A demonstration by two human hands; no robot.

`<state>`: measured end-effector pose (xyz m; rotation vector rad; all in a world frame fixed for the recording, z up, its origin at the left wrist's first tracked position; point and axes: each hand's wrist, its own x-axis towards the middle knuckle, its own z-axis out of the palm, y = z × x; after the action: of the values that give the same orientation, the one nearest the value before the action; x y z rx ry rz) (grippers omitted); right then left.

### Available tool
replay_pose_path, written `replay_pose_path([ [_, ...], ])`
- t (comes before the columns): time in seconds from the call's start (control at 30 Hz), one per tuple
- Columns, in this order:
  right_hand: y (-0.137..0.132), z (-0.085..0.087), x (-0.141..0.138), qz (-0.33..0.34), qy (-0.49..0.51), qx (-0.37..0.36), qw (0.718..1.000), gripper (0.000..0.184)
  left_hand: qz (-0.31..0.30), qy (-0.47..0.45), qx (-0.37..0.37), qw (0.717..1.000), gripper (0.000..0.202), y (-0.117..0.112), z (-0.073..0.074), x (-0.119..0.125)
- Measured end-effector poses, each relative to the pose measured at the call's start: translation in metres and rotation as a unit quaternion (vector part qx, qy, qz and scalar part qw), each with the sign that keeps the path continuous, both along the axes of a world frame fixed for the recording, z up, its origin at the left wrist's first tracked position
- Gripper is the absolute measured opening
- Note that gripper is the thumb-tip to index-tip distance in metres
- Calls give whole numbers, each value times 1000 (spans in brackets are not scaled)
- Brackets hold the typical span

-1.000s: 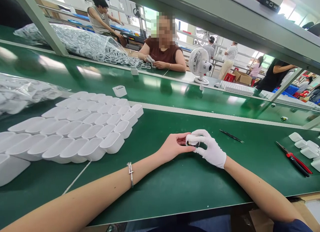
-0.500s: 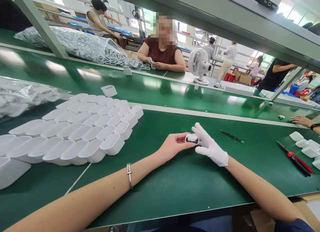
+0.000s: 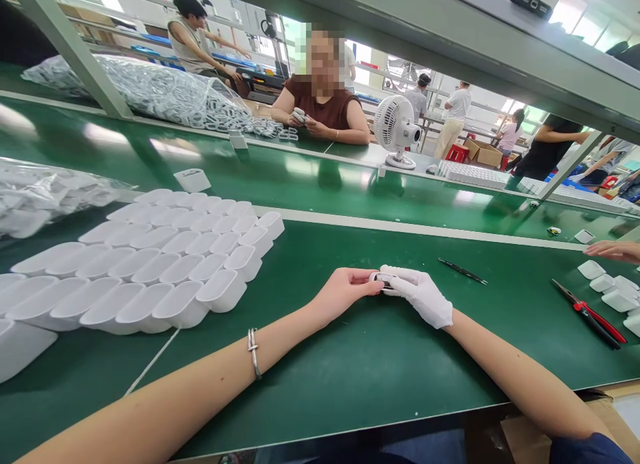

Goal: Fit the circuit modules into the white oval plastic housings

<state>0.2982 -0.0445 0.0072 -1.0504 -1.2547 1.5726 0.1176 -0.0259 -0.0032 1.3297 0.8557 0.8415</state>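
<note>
My bare left hand [image 3: 345, 289] and my white-gloved right hand [image 3: 420, 294] meet over the green mat. Between them they grip a small white case part [image 3: 381, 279] with a dark inside, mostly covered by the fingers. Both hands are closed on it. A bracelet sits on my left wrist. To the left stands a block of several white oval case shells [image 3: 165, 264], open side up, in tight rows.
Black tweezers [image 3: 461, 271] lie right of my hands, red-handled pliers [image 3: 593, 314] farther right beside loose white shells [image 3: 613, 294]. Another person's hand [image 3: 615, 251] reaches in at the right edge. Single shells ride the conveyor belt [image 3: 350, 191]. A person sits opposite near a small fan [image 3: 397, 131].
My gloved right hand, spread open half a second ago, has closed back over the case part. The single shell on the belt has drifted left. The hand at the right edge has moved.
</note>
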Motion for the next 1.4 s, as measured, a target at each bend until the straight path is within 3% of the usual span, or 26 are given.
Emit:
replay_pose_path([
  [0.1, -1, 1, 2, 17, -10, -10, 1000, 47, 17, -4, -27, 999, 35, 1, -1, 1],
  [0.3, -6, 3, -4, -16, -35, 13, 999, 46, 40, -50, -63, 996, 33, -6, 1, 5],
  [0.4, -3, 8, 0, 41, -75, 20, 996, 49, 63, -55, -60, 995, 33, -9, 1, 8],
  [0.47, 4, 15, 14, 55, -160, 61, 984, 52, 90, -59, -63, 992, 31, -9, -1, 8],
  [0.53, 14, 23, 41, -35, -312, 165, 935, 46, 123, -74, -68, 987, 29, -6, -4, 7],
  [0.6, 25, 28, 75, -177, -499, 246, 812, 35, 154, -102, -76, 980, 29, -3, -6, 5],
  [0.63, 31, 28, 92, -204, -580, 242, 751, 33, 165, -118, -82, 976, 29, -2, -7, 4],
  [0.67, 35, 27, 107, -198, -641, 207, 712, 35, 174, -134, -90, 972, 30, -1, -8, 3],
  [0.73, 42, 22, 130, -143, -701, 121, 688, 34, 183, -159, -107, 964, 31, 1, -9, 2],
  [0.83, 45, 12, 136, -100, -701, 78, 701, 23, 181, -180, -124, 959, 31, 1, -8, 1],
  [0.9, 43, 10, 124, -113, -694, 86, 706, 22, 174, -185, -127, 959, 32, 0, -6, 1],
  [0.97, 39, 13, 105, -155, -648, 105, 738, 24, 166, -186, -123, 961, 33, -1, -4, 1],
  [1.1, 22, 26, 66, -234, -369, 207, 876, 35, 154, -179, -109, 966, 40, -3, -2, 2],
  [1.2, 10, 31, 44, -214, -145, 210, 943, 50, 146, -170, -101, 969, 43, -4, -1, 2],
  [1.27, 5, 28, 33, -205, -21, 160, 965, 46, 144, -165, -96, 971, 44, -4, -1, 2],
  [1.4, 5, 15, 17, -202, 134, 57, 969, 35, 141, -159, -87, 973, 43, -4, -2, 2],
])
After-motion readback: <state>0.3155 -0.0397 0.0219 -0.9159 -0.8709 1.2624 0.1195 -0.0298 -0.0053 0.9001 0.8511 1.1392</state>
